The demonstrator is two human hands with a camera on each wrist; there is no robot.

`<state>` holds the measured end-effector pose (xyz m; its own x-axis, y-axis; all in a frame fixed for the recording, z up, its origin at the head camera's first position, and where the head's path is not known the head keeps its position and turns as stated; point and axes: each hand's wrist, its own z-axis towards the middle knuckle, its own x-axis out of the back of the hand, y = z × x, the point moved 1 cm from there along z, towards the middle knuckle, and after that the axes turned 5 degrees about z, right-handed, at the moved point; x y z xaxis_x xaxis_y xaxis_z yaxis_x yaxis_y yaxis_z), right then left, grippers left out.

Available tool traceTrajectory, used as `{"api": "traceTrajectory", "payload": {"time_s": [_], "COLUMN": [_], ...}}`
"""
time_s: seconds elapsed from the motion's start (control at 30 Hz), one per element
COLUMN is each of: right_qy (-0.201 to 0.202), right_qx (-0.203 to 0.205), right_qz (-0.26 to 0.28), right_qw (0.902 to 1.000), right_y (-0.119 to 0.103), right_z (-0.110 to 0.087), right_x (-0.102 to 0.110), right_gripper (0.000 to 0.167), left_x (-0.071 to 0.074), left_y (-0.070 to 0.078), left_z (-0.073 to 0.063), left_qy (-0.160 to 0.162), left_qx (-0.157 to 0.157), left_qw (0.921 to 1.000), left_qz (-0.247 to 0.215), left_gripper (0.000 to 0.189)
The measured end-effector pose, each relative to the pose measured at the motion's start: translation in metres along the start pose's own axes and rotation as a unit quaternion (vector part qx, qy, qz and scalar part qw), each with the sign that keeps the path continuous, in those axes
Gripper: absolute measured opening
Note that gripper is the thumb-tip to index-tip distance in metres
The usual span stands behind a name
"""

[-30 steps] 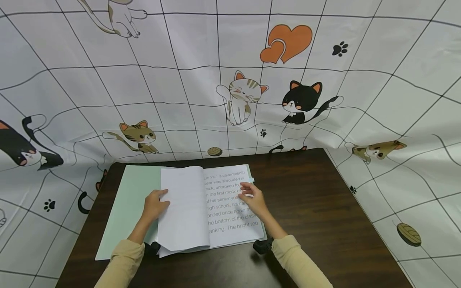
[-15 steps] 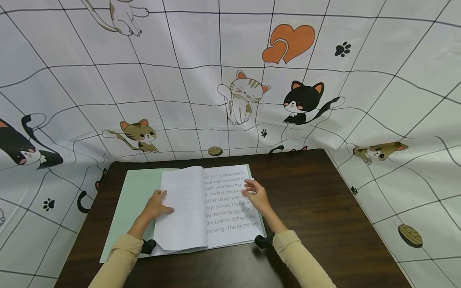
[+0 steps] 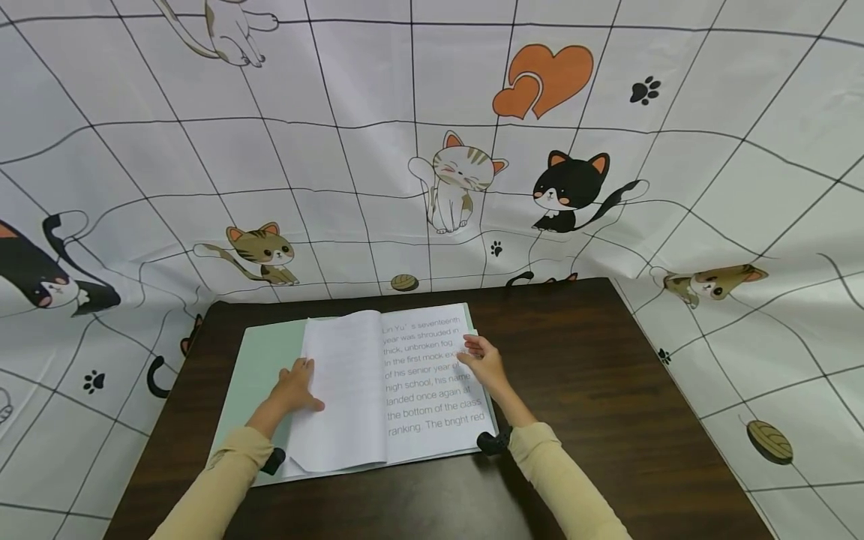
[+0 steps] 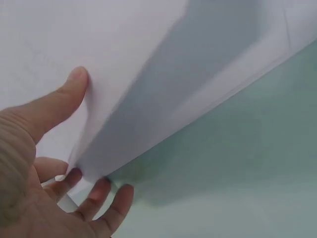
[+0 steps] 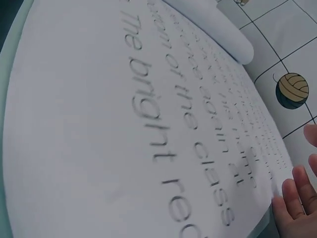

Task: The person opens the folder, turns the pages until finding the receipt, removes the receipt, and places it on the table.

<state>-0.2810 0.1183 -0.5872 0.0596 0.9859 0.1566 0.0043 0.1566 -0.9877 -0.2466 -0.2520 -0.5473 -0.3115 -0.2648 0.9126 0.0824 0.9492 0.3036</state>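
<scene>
An open booklet (image 3: 344,412) with a pale green cover (image 3: 263,352) lies on the dark table; large text is printed on its right page (image 3: 428,382). My left hand (image 3: 295,386) holds the outer edge of the left-hand pages. In the left wrist view, its thumb (image 4: 74,89) lies on a white page (image 4: 138,44) and its fingers (image 4: 99,198) curl at the edge, over the green cover. My right hand (image 3: 487,364) is at the right page's outer edge. Its relaxed fingers (image 5: 297,193) show beside that edge in the right wrist view.
The dark wooden table (image 3: 574,390) extends to the right of the booklet and in front of it. A white cloth (image 3: 351,165) with cats and grid lines hangs behind and at both sides. Black wrist mounts (image 3: 493,442) sit under the cuffs.
The green cover's left edge has shifted to the right and the left-hand pages have moved slightly. My left thumb has moved down the page. My right hand has moved slightly right, to the edge.
</scene>
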Motion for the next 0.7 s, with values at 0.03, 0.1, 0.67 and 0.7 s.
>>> {"api": "traceTrajectory", "payload": {"time_s": [0.03, 0.1, 0.67, 0.7], "right_qy": [0.000, 0.000, 0.034, 0.035], "right_qx": [-0.002, -0.005, -0.035, -0.041], "right_qz": [0.000, 0.004, 0.010, 0.010], "right_qw": [1.0000, 1.0000, 0.9987, 0.9985], "right_y": [0.001, 0.002, 0.010, 0.010], "right_z": [0.000, 0.000, 0.009, 0.009], "right_x": [0.000, 0.000, -0.004, -0.004], "right_gripper": [0.041, 0.042, 0.047, 0.048], "left_x": [-0.001, -0.003, -0.015, -0.015], "left_y": [0.000, 0.000, -0.017, -0.018], "left_z": [0.000, 0.000, -0.001, -0.001], "left_qy": [-0.002, -0.001, 0.060, 0.059], "left_qx": [0.003, 0.007, 0.010, 0.011], "left_qw": [1.0000, 0.9999, 0.9973, 0.9971], "left_qz": [0.002, 0.012, -0.039, -0.048], "left_gripper": [0.098, 0.098, 0.084, 0.083]}}
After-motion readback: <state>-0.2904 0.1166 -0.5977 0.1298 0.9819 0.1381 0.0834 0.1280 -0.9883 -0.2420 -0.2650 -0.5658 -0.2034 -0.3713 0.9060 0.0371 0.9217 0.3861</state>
